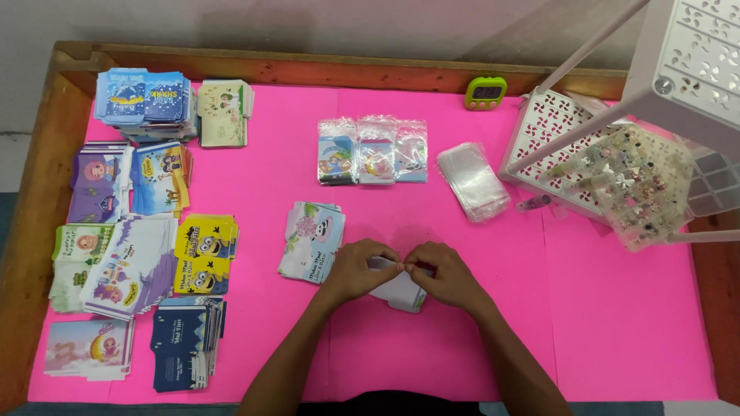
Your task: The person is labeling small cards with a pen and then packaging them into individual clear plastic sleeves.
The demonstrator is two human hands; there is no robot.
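Hands meet at the lower centre of the pink worktop, both pinching one small white card. Left hand grips the card's upper edge between thumb and fingertips; right hand grips the same edge just beside it, the fingertips of both hands touching. Card rests partly on the worktop below the hands. At 10 o'clock from the hands, just beside the left hand, lies a loose stack of printed cards. At 12 o'clock, three bagged cards lie side by side. At 1 o'clock, a pile of clear sleeves lies tilted. At 2 o'clock stands a white perforated rack with a clear compartment box of small trinkets leaning on it. A green timer sits at the far rim. At 9 o'clock, well apart, several card stacks fill the left side.
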